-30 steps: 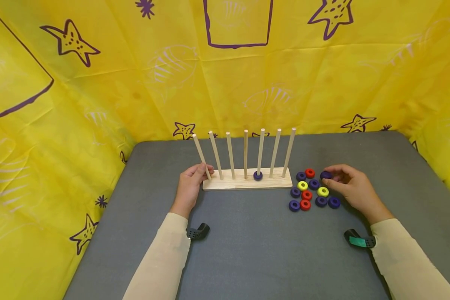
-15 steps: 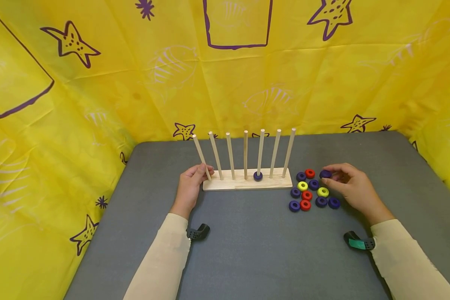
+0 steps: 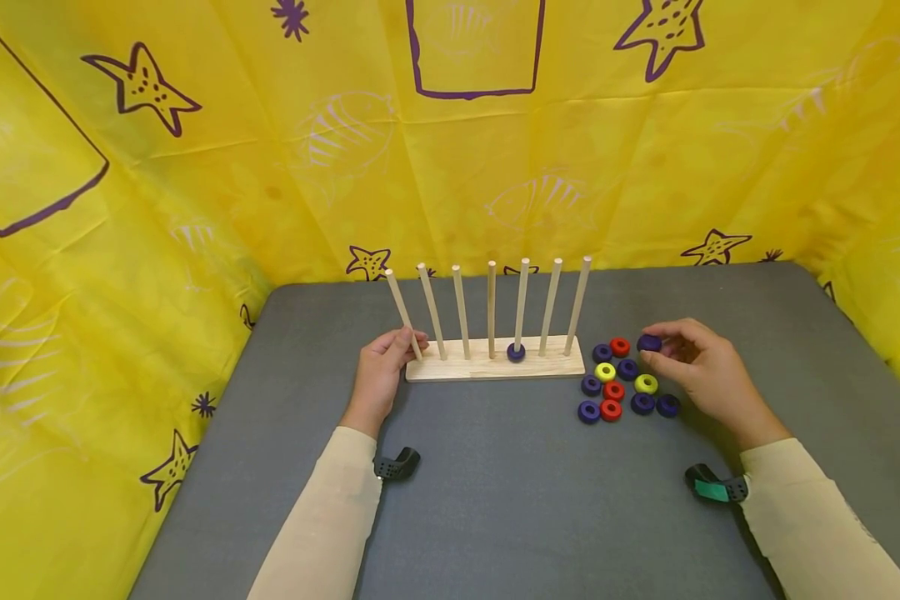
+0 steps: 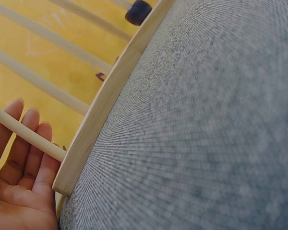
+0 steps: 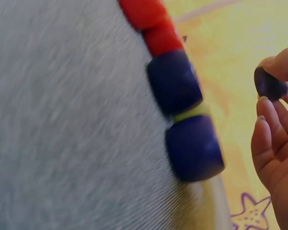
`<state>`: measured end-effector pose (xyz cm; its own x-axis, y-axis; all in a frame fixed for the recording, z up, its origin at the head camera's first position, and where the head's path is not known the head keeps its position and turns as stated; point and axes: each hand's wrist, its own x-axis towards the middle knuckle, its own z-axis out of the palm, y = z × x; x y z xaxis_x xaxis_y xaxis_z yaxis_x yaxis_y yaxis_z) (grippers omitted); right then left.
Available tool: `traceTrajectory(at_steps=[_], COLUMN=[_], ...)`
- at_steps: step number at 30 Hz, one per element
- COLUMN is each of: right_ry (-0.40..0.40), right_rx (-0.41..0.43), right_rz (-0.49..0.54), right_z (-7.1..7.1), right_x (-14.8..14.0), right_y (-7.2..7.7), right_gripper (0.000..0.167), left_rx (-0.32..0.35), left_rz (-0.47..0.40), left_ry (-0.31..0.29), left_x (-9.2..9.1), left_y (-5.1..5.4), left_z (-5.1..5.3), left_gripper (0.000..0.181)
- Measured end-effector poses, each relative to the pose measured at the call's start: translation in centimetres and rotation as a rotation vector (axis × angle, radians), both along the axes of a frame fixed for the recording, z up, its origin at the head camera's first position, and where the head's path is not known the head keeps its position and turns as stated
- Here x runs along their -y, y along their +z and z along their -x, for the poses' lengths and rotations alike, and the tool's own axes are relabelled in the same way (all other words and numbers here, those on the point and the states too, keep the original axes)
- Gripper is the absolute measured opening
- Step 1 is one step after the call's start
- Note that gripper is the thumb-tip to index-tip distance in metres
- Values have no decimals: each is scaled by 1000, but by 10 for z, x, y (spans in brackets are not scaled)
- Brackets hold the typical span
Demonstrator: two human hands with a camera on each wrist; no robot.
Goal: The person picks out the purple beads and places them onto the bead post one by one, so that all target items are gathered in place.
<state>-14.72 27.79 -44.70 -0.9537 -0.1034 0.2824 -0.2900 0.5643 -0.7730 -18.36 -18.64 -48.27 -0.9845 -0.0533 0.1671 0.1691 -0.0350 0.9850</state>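
At three o'clock from the pale wooden peg stand (image 3: 465,367), the right hand (image 3: 701,363) pinches a dark-blue ring (image 3: 649,342), just raised and seemingly off the bench (image 3: 525,492). At nine, the left hand (image 3: 379,367) lies relaxed.

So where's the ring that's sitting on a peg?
In the head view, the dark blue ring is around the third peg from the right, down at the wooden base.
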Motion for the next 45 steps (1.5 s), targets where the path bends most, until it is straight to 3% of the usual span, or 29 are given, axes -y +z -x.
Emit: traceTrajectory(at_steps=[11, 19, 45], right_ry=[48, 69, 184], right_rx=[-61, -144, -287], right_rz=[23, 36, 110], right_z=[-3, -2, 4], right_x=[13, 24, 54], right_y=[15, 35, 87], right_gripper=[33, 32, 39], left_rx=[15, 9, 4], left_rz=[8, -6, -5], left_ry=[3, 3, 2], left_x=[0, 0, 1], left_y=[-1, -2, -2], left_z=[0, 1, 1], left_gripper=[40, 39, 41])
